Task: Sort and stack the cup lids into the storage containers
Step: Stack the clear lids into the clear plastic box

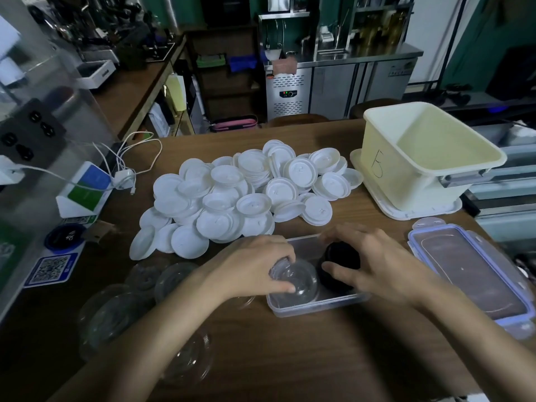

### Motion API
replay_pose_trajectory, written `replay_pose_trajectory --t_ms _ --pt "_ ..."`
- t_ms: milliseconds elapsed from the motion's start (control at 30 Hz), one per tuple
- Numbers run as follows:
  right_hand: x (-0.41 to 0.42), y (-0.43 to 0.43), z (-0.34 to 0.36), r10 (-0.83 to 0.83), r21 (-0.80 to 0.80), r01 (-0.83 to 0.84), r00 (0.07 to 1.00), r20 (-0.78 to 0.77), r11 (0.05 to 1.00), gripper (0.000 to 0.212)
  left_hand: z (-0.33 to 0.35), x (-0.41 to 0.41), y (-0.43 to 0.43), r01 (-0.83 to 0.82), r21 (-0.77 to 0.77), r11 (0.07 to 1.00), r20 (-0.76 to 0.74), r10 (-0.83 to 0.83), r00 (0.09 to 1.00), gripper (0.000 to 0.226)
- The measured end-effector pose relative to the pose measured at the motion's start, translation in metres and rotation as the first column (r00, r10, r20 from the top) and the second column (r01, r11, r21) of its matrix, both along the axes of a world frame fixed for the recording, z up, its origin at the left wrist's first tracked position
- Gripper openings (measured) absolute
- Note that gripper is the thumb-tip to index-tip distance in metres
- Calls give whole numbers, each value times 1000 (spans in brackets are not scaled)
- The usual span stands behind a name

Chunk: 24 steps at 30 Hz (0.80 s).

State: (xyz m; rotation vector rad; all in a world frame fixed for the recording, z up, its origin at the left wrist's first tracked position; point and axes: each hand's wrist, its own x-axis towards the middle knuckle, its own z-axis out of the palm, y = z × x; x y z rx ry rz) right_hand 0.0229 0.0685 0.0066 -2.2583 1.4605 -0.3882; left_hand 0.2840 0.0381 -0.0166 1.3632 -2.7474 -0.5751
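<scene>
Lying near the front of the wooden table (290, 358), the clear container (313, 307) has bare wood before it, but the heap of white lids (246, 192) crowds just behind it and loose clear lids (130, 297) lie at its left. Inside it sit two stacks: a clear stack (301, 281), which the left hand (255, 268) grips with curled fingers, and black lids (343, 261), held by the right hand (377, 265) between thumb and spread fingers. The cream tub (385, 169) far right shows bare inner walls, and a blue-clipped cover (464, 271) lies flat beside the right hand – the white lids are round, thin, piled without order
</scene>
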Motion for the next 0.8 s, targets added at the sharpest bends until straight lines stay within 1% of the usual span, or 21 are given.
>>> replay_pose_trajectory --t_ms 100,200,300,433,533,667,800 --pt "17 -1 0 17 -14 -17 1000 2 1000 49 2 17 7 -34 -13 999 -72 33 997 32" --pt "40 -4 -2 53 -39 -53 999 -13 998 43 2 46 13 -116 -18 993 -136 112 984 27" --pt "65 -7 -5 93 -52 -97 993 -79 994 42 -2 82 20 -189 -29 982 -145 182 972 24" --pt "101 -7 -6 161 -4 -162 985 -56 987 42 -11 126 33 -245 -47 968 -129 237 963 24" --pt "129 -3 -11 162 28 -161 984 -73 987 51 -21 157 38 -316 -41 948 -87 311 946 40" --pt "169 6 -31 177 111 -155 957 -230 982 76 -34 183 43 -338 -19 941 -60 337 940 72" --pt "198 6 -54 71 117 -34 944 -324 993 87 -44 189 41 -346 -48 937 -12 346 938 87"
